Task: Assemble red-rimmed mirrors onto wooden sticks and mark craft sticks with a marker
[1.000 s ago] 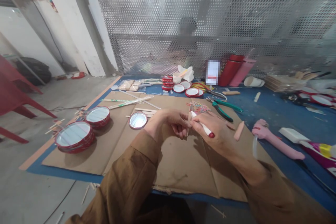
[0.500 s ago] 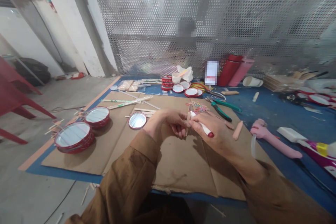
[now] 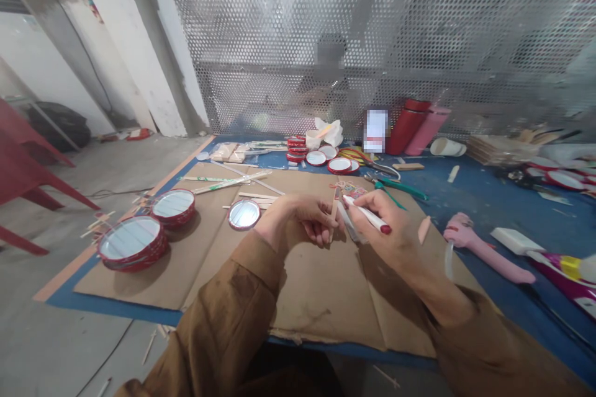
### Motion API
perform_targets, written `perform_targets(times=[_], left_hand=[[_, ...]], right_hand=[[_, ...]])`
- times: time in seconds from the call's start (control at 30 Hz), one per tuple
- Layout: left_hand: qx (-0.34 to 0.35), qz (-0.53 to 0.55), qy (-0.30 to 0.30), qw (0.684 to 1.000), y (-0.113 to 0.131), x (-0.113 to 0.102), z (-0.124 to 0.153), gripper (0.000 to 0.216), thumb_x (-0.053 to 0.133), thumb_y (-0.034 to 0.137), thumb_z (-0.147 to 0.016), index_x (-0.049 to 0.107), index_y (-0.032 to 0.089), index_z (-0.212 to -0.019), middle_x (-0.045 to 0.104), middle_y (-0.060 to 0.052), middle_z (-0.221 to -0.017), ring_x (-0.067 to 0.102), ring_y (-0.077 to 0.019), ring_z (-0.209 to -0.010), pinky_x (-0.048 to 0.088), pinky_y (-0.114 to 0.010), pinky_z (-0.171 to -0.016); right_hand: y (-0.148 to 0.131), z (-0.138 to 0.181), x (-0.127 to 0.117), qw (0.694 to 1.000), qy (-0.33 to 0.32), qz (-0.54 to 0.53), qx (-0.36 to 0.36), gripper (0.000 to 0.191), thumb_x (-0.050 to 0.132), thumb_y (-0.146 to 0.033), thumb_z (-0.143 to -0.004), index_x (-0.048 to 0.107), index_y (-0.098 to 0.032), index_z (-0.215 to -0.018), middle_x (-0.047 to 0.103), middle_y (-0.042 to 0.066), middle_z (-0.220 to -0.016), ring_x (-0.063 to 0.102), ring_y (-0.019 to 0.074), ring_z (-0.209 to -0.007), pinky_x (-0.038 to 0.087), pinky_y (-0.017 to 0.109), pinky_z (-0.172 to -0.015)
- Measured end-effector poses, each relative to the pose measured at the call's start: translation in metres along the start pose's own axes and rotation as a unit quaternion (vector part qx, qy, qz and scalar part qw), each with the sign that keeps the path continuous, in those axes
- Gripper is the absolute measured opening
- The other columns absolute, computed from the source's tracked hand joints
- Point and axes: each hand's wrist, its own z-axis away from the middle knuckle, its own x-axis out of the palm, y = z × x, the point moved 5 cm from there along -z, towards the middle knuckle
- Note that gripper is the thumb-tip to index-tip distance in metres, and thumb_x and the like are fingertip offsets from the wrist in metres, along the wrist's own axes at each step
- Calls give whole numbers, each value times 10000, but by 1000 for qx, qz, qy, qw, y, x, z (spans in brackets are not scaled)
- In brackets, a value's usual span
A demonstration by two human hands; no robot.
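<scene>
Over the cardboard sheet (image 3: 326,298), my left hand (image 3: 314,220) pinches a flat wooden stick (image 3: 334,211) that points away from me. My right hand (image 3: 384,223) is closed round a white marker pen (image 3: 365,212) with a red end. Its front end is close to the stick, just to the right; I cannot tell whether they touch. Beyond both hands lies a heap of coloured rubber bands (image 3: 349,187). To the left are a small round red-rimmed tin (image 3: 244,214) with a shiny face and several thin wooden sticks (image 3: 261,198).
Two red round tins with sticks attached, a near one (image 3: 133,243) and a farther one (image 3: 173,207), stand at left. Green-handled pliers (image 3: 403,189), a pink glue gun (image 3: 488,248) and a white power strip (image 3: 516,240) lie right. Red bottle (image 3: 408,127) and phone (image 3: 376,130) stand behind.
My right hand has moved slightly right and up with the marker, away from the stick. My left hand keeps its place with the stick.
</scene>
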Motion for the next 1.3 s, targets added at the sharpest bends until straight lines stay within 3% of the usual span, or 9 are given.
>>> perform_targets(times=[0.3,0.63,1.3], left_hand=[[-19,-10,-1,1000,2,2,2,291,788,404,-759,662,143,-780,723,-51,-677,699,-163,-651,554,-262,-603],[-19,-10,1,1000,2,2,2,321,800,419,-744,653,134,-753,718,-67,-670,695,-166,-643,553,-269,-609],[-5,-9,-7,1000,4,2,2,381,826,471,-712,635,152,-793,730,-50,-686,700,-161,-651,551,-254,-605]], right_hand=[[-9,1,-1,999,-16,23,-37,102,565,-326,-960,568,-251,-891,693,23,-801,649,203,-728,484,320,-712],[-11,-1,0,998,-24,-2,-50,107,561,-304,-952,547,-254,-859,675,25,-800,626,191,-696,487,311,-662],[-14,1,-1,998,-28,7,-51,48,569,-262,-936,552,-254,-891,697,19,-821,662,207,-779,481,317,-740]])
